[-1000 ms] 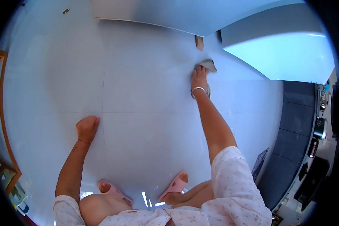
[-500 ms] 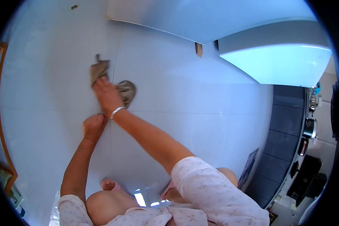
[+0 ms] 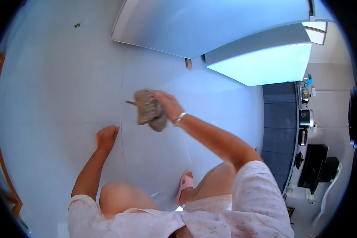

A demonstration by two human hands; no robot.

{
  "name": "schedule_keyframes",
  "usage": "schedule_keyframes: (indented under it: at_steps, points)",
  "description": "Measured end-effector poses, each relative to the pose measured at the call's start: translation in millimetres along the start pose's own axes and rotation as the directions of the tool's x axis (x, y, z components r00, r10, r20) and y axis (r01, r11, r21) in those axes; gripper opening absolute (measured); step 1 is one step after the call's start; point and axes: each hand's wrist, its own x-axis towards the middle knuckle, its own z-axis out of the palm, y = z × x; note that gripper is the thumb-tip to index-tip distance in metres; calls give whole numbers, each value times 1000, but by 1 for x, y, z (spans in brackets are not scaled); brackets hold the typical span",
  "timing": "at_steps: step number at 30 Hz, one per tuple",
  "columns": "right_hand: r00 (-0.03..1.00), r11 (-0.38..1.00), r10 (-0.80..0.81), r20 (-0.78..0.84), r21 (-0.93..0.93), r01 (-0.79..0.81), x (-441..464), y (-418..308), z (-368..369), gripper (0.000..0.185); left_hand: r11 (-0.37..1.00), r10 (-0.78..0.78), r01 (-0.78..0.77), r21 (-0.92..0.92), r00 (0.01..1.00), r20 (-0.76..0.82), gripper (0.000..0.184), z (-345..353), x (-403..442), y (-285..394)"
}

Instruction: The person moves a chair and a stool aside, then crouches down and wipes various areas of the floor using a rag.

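A crumpled grey-brown cloth point(image 3: 146, 109), with a short strip sticking out at its left, is in my right hand point(image 3: 169, 106). The fingers press against the cloth's right side and are partly hidden by it. It is blurred, and whether it touches the floor I cannot tell. My left hand point(image 3: 106, 137) is a closed fist on the pale tiled floor point(image 3: 59, 99), left of the cloth and nearer to me. Nothing shows in that fist. A light band circles my right wrist.
A large white cabinet-like block point(image 3: 162, 27) and a lower white unit point(image 3: 261, 63) stand ahead. A brown piece point(image 3: 189, 64) sits by their base. A small scrap point(image 3: 77, 25) lies far left. Dark cabinets point(image 3: 279, 119) with pots above line the right. A pink sandal point(image 3: 185, 183) is on my foot.
My right hand has moved right with the cloth, which is now bunched together instead of spread on the floor. The left fist has shifted slightly. The view has turned a little.
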Motion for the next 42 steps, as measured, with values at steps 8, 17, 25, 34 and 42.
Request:
schedule_keyframes:
  at_steps: [8,17,25,34,42]
  points:
    - [934,913,265,-240,375,-162,-43,-16,-155,34,989,-140,146,-2,950,281,34,-11,37,-6]
    - [874,839,310,-373,541,-66,107,68,-208,29,959,-265,267,90,745,612,36,-20,71,-5]
    - [674,997,-43,-738,-78,-22,249,88,-242,42,810,-419,585,35,537,732,40,-23,85,-5]
    - [633,745,-186,-752,-528,-408,309,23,-189,32,806,-409,591,25,527,745,39,-17,90,-8]
    - [855,719,-423,-299,-685,116,316,32,-87,25,781,-462,621,59,511,725,38,-20,92,-2]
